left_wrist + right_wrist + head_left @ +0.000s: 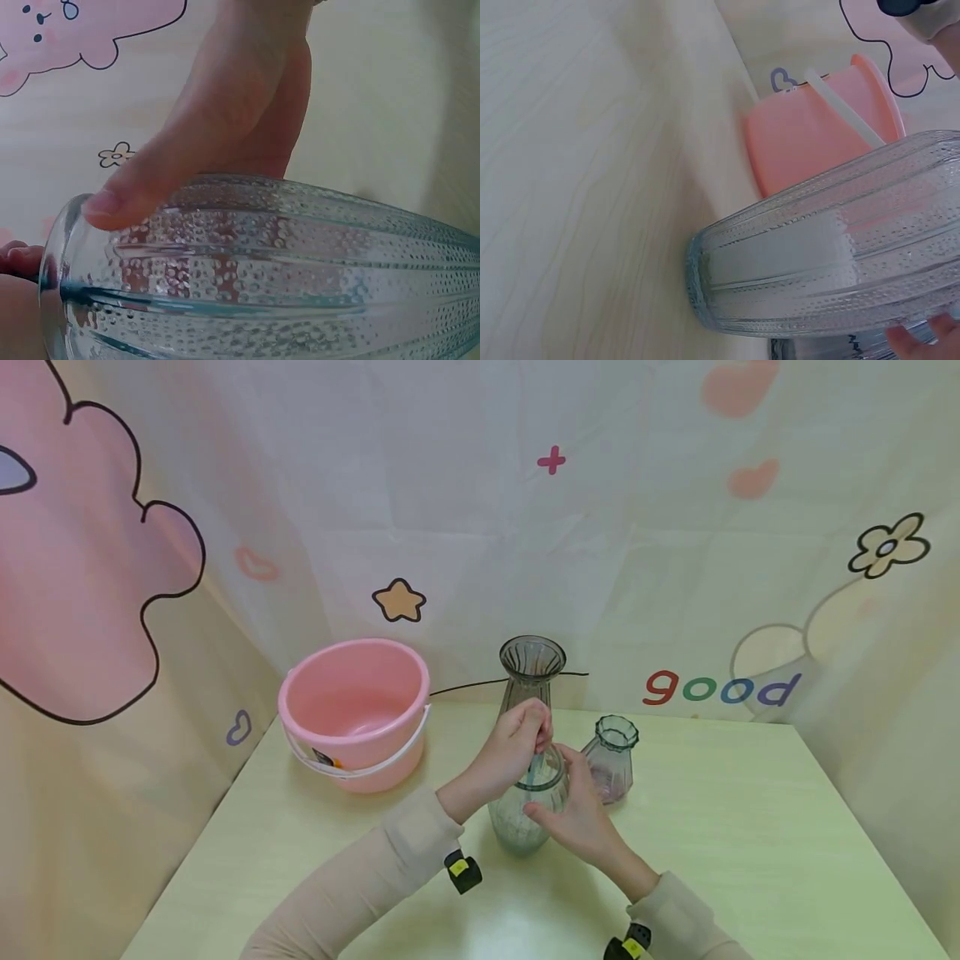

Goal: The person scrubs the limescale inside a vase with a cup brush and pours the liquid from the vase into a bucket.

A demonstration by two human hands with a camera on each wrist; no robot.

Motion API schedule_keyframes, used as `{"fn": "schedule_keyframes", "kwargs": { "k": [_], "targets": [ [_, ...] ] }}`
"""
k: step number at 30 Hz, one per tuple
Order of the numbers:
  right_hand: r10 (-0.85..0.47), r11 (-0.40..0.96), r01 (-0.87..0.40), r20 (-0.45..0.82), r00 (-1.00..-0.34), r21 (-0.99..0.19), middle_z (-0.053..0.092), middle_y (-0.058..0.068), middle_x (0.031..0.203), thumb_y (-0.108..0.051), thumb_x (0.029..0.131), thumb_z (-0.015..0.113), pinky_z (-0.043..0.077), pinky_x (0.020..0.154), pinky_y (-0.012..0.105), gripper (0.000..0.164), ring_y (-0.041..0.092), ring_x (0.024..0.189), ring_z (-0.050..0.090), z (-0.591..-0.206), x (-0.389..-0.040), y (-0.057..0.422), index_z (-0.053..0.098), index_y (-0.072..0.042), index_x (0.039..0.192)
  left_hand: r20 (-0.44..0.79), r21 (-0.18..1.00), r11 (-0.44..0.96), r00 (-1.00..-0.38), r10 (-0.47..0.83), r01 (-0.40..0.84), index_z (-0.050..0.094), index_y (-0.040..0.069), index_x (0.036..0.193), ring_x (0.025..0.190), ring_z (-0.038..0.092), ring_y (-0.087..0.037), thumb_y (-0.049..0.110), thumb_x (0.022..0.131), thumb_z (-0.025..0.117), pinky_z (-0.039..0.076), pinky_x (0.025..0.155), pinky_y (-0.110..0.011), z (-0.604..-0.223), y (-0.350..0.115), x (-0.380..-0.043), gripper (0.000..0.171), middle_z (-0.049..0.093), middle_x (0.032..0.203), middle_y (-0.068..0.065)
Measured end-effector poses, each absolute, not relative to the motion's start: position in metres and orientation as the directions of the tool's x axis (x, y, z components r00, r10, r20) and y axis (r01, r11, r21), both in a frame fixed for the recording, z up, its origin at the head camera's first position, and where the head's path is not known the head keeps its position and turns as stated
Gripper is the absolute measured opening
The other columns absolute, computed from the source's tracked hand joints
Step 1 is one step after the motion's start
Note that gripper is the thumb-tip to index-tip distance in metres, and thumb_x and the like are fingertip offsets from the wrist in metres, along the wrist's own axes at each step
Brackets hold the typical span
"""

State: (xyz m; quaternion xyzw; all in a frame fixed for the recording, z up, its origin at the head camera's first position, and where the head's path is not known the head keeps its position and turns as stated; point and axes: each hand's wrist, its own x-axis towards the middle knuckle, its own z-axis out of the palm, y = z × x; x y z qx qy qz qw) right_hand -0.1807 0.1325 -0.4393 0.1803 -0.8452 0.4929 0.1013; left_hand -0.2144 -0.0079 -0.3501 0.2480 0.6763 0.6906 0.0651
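Note:
A clear, ribbed glass vase (519, 831) with a dotted texture stands on the table in front of me. My left hand (519, 733) is above its mouth, fingers curled round the top of a thin blue-green stick (79, 292) that runs down inside the glass. What kind of tool the stick belongs to cannot be told. Through the wall, a white patch (784, 255) shows in the lower part of the vase. My right hand (583, 814) holds the vase from the right near its neck, with the thumb (112, 206) on the near side.
Behind the hands rises a tall grey glass vase (531, 660) with a flared rim. A small glass vase (611, 764) with a wavy rim is right of them. A pink bucket (397, 760) with a white handle stands at the left. Printed cloth (465, 527) hangs behind the table (750, 860).

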Motion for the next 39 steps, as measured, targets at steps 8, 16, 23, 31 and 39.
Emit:
{"fn": "schedule_keyframes", "kwargs": {
  "k": [8,16,23,31,39],
  "targets": [
    [-0.357,0.417,-0.404,0.261,-0.897,-0.814,0.022,0.019,0.146,-0.014,0.08,0.069,0.03,0.096,0.064,0.083,0.039,0.133,0.024,-0.434,-0.182,0.147,0.013,-0.012,0.142,0.263,0.962,-0.05,-0.861,0.435,0.268,0.038,0.004,0.08,0.064,0.036,-0.018,0.02,0.102,0.027,0.033,0.062,-0.027,-0.351,-0.007,-0.215,0.03,0.034,0.069,-0.004],
    [-0.413,0.433,-0.466,0.29,-0.863,-0.771,0.024,0.018,0.145,-0.02,0.079,0.072,0.037,0.092,0.06,0.087,0.038,0.129,0.03,-0.439,-0.189,0.156,0.015,-0.008,0.144,0.251,0.967,-0.07,-0.868,0.428,0.246,0.039,0.005,0.08,0.065,0.036,-0.016,0.017,0.102,0.028,0.033,0.062,-0.026,-0.348,-0.004,-0.212,0.027,0.034,0.07,-0.003],
    [-0.384,0.448,-0.486,0.329,-0.863,-0.751,0.031,0.017,0.139,-0.019,0.075,0.075,0.038,0.092,0.055,0.084,0.034,0.125,0.034,-0.444,-0.189,0.15,0.023,-0.004,0.139,0.326,0.944,-0.105,-0.838,0.438,0.313,0.038,0.003,0.08,0.063,0.035,-0.015,0.019,0.102,0.027,0.032,0.061,-0.025,-0.336,-0.001,-0.202,0.029,0.034,0.069,-0.004],
    [-0.374,0.371,-0.48,0.346,-0.861,-0.795,0.031,0.013,0.14,-0.013,0.072,0.077,0.033,0.097,0.056,0.09,0.031,0.126,0.034,-0.444,-0.188,0.144,0.019,-0.011,0.141,0.384,0.922,-0.219,-0.826,0.413,0.319,0.037,0.004,0.077,0.059,0.032,-0.013,0.016,0.102,0.027,0.03,0.059,-0.025,-0.298,-0.007,-0.203,0.03,0.031,0.067,-0.003],
    [-0.347,0.38,-0.475,0.354,-0.869,-0.794,0.034,0.013,0.14,-0.02,0.073,0.078,0.031,0.1,0.057,0.091,0.031,0.127,0.036,-0.444,-0.187,0.141,0.018,-0.015,0.141,0.411,0.89,-0.349,-0.848,0.336,0.293,0.034,0.006,0.075,0.057,0.029,-0.011,0.015,0.101,0.027,0.028,0.056,-0.022,-0.265,-0.012,-0.206,0.029,0.029,0.067,-0.003]
  ]
}}
